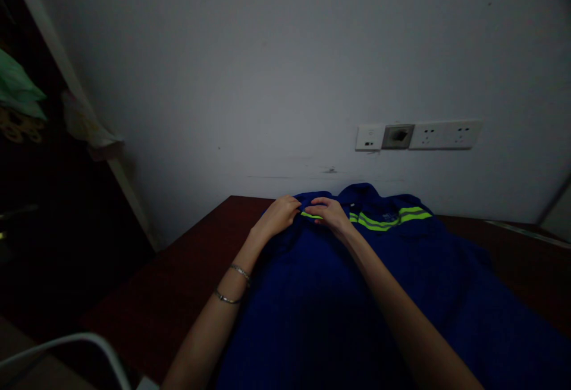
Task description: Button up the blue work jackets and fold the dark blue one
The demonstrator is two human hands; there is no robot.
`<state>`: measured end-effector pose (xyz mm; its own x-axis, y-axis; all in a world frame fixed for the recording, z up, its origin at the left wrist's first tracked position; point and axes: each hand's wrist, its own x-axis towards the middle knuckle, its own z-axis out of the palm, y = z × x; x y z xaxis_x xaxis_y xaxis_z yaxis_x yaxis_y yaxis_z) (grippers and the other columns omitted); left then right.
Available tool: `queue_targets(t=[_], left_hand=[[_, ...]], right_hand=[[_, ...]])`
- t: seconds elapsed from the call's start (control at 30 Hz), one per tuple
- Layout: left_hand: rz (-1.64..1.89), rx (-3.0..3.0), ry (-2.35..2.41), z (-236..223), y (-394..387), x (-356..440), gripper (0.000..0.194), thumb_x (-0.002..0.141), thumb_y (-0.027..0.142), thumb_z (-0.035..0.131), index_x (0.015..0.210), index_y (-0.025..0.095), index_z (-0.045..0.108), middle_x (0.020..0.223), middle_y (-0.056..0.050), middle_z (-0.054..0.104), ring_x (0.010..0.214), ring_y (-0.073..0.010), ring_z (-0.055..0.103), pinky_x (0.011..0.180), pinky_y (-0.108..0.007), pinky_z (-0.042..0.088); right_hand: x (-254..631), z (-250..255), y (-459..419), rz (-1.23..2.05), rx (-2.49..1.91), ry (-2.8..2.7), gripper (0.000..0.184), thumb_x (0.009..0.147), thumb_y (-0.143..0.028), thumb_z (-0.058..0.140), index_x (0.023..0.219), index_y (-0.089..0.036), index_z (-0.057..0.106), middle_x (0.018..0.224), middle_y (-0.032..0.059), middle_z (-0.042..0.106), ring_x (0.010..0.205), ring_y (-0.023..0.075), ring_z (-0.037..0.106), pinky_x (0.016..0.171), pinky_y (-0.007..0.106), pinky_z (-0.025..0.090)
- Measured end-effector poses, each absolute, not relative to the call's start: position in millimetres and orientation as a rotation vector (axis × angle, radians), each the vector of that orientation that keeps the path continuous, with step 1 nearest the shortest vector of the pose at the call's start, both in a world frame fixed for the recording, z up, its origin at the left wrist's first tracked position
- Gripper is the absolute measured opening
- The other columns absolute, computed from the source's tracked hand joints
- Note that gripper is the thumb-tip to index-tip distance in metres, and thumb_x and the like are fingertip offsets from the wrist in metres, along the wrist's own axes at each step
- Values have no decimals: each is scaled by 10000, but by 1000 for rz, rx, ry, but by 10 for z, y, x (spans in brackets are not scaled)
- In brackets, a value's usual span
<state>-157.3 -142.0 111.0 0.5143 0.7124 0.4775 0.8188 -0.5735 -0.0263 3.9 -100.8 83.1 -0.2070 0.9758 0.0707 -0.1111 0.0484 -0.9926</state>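
Note:
A dark blue shirt with neon yellow-green stripes on its collar lies spread on a dark brown table. My left hand and my right hand rest close together at the shirt's far left collar edge. Both have their fingers curled and pinching the fabric at the striped edge. Two thin silver bracelets circle my left wrist. My forearms stretch over the shirt's body.
A white wall stands just behind the table, with a row of sockets above the shirt. A dark shelf unit with pale cloth fills the left. A white curved bar shows at the bottom left.

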Motion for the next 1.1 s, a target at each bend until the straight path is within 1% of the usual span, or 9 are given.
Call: queue_targets(t=[0.2,0.47,0.87,1.1], left_hand=[[-612,-2500,-1271,1085,-1410,-1578,220,828,124,449,977,125,611,953,-92,625,923,-183,547,834,-296,429],[-595,-2519,-1295,1096,-1420,-1568,232,822,116,449,983,146,613,959,-87,625,939,-187,548,841,-316,430],[-624,-2526,-1241,1081,-1412,-1586,219,824,107,448,967,114,613,937,-101,621,922,-186,552,825,-288,431],[-587,-2496,-1240,1080,-1421,-1581,210,830,115,448,961,119,612,934,-96,623,923,-182,554,826,-280,432]], right_hand=[[27,817,-1021,1332,-972,-1343,296,585,-134,683,841,-153,537,726,36,666,586,119,604,410,162,440],[23,807,-1004,1288,-927,-1428,256,606,-135,657,823,-152,522,696,36,668,609,131,618,427,166,446],[8,773,-970,1296,-875,-1401,285,573,-109,662,812,-152,513,632,10,652,506,104,573,415,177,422],[4,763,-962,1296,-902,-1364,288,584,-74,657,826,-153,522,645,22,659,524,114,588,429,184,447]])
